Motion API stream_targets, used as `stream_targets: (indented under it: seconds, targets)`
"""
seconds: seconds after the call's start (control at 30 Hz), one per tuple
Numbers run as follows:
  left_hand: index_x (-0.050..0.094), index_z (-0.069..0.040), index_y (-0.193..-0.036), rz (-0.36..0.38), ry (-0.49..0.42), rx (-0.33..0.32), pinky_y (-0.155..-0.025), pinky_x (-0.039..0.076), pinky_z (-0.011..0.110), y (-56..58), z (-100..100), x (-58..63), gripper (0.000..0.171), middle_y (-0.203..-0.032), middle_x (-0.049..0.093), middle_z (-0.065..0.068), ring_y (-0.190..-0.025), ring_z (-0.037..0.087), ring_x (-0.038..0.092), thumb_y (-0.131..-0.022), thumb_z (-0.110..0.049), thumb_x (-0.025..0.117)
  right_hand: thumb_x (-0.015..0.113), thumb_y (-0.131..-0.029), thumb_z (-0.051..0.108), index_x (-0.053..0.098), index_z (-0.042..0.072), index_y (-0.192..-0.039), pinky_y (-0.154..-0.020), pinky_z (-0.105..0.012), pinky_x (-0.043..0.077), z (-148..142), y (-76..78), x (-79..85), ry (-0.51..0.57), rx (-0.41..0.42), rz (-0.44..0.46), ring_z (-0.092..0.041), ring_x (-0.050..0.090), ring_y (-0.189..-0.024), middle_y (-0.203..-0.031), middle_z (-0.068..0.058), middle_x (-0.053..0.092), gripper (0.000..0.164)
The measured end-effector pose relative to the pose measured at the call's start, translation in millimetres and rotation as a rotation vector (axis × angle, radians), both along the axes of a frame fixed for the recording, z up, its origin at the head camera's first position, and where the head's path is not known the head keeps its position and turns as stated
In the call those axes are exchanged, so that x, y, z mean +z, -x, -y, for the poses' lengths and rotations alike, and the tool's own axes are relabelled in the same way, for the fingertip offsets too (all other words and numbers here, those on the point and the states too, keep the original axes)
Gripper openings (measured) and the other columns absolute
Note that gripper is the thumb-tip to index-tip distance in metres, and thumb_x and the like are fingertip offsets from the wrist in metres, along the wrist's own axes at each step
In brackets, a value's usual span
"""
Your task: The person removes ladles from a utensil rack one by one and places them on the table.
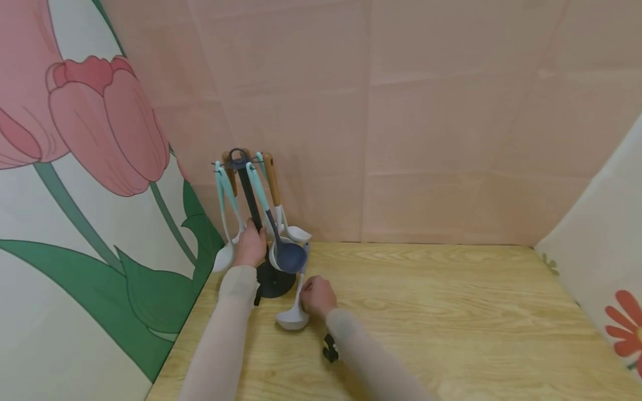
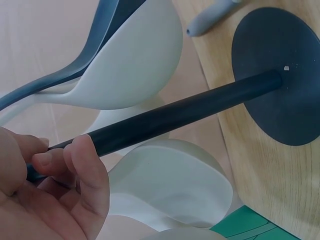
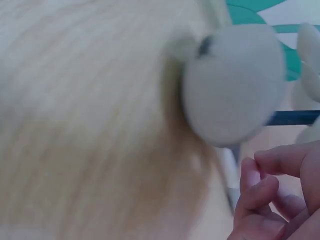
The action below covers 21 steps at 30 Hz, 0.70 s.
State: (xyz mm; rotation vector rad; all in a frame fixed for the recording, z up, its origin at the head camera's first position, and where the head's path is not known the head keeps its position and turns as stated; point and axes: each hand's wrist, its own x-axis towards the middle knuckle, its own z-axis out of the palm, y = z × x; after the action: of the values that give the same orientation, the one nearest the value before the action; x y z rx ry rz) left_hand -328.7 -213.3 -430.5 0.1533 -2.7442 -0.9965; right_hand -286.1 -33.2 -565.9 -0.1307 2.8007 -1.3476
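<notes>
Left hand (image 2: 60, 195) grips a black pole (image 2: 190, 115), right hand (image 1: 319, 298) curled beside a white ladle (image 1: 293, 319), its hold unclear.

The utensil stand (image 1: 248, 192) is on the desk (image 1: 451, 306). Hanging from it are one utensil (image 1: 224, 259) on its left, a hanging ladle (image 1: 291, 258) at its front right and another utensil (image 1: 298, 234) at its right rear. The left grip (image 1: 252, 245) is on its pole. A loose ladle (image 1: 292, 319) lies right of its base, bowl forward, handle running back; the right grip (image 1: 319, 298) is right of both. Behind the stand is the back wall (image 1: 401, 139); left of it, the side wall (image 1: 100, 223).
</notes>
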Motion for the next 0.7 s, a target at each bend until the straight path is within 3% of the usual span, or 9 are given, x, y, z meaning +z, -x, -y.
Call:
stream_targets:
  seconds: [0.2,0.5,0.7]
  targets:
    - [0.033,0.008,-0.143,0.001,-0.012,0.0,-0.094,0.048,0.057,1.7,0.3,-1.2,0.048,-0.122,0.059,0.037,-0.112,0.049,0.061,-0.108,-0.022,0.041,0.07,-0.082,0.017,0.068,0.014,-0.078,-0.058,-0.034,0.046,-4.0,5.6,24.0,-0.022,-0.036,-0.099,-0.015,0.06,-0.066,-0.072,0.003,0.066,0.005]
    - [0.034,0.006,-0.141,-0.002,-0.017,0.009,-0.091,0.048,0.058,0.9,1.2,-3.5,0.045,-0.118,0.06,0.035,-0.108,0.048,0.062,-0.107,-0.023,0.041,0.07,-0.085,0.016,0.071,0.013,-0.085,-0.061,-0.027,0.048,-5.5,3.8,62.0,0.0,0.052,-0.223,-0.01,0.058,-0.069,-0.079,0.003,0.068,0.003]
    - [0.036,0.006,-0.139,-0.015,-0.018,0.012,-0.091,0.047,0.058,-0.7,-0.4,-2.6,0.043,-0.117,0.061,0.035,-0.108,0.049,0.062,-0.107,-0.023,0.042,0.071,-0.085,0.011,0.072,0.008,-0.096,-0.071,-0.034,0.052,-0.4,1.6,80.8,0.032,0.121,-0.326,-0.021,0.066,-0.08,-0.089,-0.004,0.071,0.012]
